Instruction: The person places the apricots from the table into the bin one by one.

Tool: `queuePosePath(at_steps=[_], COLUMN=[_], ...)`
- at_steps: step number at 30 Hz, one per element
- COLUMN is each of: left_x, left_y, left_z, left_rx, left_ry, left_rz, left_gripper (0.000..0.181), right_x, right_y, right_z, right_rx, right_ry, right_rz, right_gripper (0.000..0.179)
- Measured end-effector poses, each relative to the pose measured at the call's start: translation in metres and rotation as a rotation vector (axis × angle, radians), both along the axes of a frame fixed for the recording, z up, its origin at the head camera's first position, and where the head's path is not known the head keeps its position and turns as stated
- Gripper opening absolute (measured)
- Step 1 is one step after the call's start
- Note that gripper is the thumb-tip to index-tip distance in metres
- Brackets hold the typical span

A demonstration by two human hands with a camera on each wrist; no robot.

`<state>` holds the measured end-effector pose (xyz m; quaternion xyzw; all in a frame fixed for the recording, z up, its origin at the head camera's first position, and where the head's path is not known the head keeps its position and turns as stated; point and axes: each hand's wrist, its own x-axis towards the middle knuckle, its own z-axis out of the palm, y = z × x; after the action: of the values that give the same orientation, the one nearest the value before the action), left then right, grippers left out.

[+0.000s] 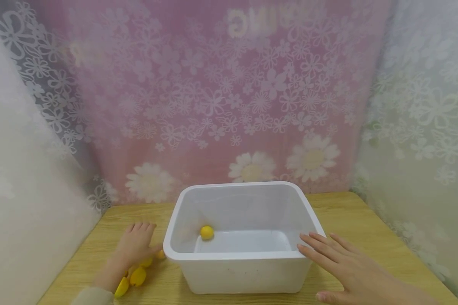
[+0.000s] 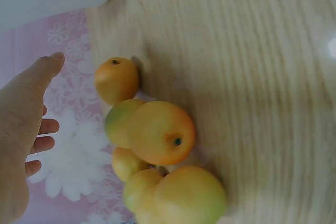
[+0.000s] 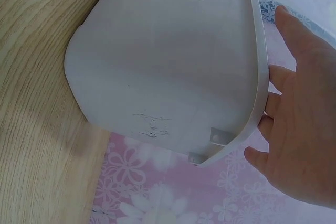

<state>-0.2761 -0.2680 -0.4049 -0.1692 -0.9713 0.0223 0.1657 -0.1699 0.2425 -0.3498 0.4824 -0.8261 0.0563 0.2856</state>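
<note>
A white plastic tub (image 1: 244, 275) stands on the table with one small yellow fruit (image 1: 207, 232) inside, at its left. My left hand (image 1: 135, 245) is beside the tub's left wall, above a cluster of yellow, lemon-like fruits (image 1: 138, 276). In the left wrist view these fruits (image 2: 160, 132) look yellow-orange, and that hand (image 2: 23, 114) holds nothing, its thumb stretched out. At the tub's right front corner my right hand (image 1: 347, 267) has its fingers extended at the rim. From the right wrist view, its fingertips (image 3: 273, 103) lie against or just by the rim.
The wooden table (image 1: 336, 216) runs along both sides of the tub. A pink floral curtain (image 1: 221, 106) hangs behind it, and pale floral sheets (image 1: 423, 148) close in the left and right sides.
</note>
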Motion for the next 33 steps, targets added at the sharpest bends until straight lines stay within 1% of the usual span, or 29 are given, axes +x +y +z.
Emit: queuePosePath(at_steps=[3,10,14,17,20,23,26,29,33], left_x=[0.001,-0.001,-0.001,-0.001,-0.002,-0.004,-0.004,-0.003,-0.001], left_y=[0.001,0.001,-0.001,-0.003,-0.003,-0.003,-0.001,0.001,0.001], left_z=[-0.008,-0.027,-0.036,-0.040,-0.044,-0.047,-0.048,-0.048,-0.048], left_rx=[0.002,-0.019,-0.042,-0.068,-0.076,-0.061,-0.034,-0.021,-0.027], left_ry=[-0.005,0.021,-0.003,-0.039,-0.068,-0.090,-0.113,-0.114,-0.110], left_rz=[0.005,0.012,0.015,0.018,0.018,0.009,-0.005,-0.012,-0.012], left_gripper=[0.065,0.057,0.055,0.055,0.055,0.047,0.037,0.036,0.037], right_x=[0.000,0.000,0.000,0.000,0.000,0.000,0.001,0.001,0.001], right_y=[0.000,0.001,0.001,0.001,0.001,0.002,0.002,0.002,0.002], right_z=[0.001,0.002,0.001,0.000,0.000,0.000,0.001,0.002,0.002], right_rx=[-0.005,0.021,0.032,0.027,0.041,0.060,0.064,0.058,0.055], right_ry=[-0.001,-0.014,-0.017,-0.016,-0.021,-0.022,-0.023,-0.019,-0.022], right_rz=[0.002,-0.005,-0.014,-0.014,-0.013,-0.019,-0.020,-0.016,-0.016], right_gripper=[0.079,0.078,0.078,0.080,0.079,0.077,0.077,0.077,0.077])
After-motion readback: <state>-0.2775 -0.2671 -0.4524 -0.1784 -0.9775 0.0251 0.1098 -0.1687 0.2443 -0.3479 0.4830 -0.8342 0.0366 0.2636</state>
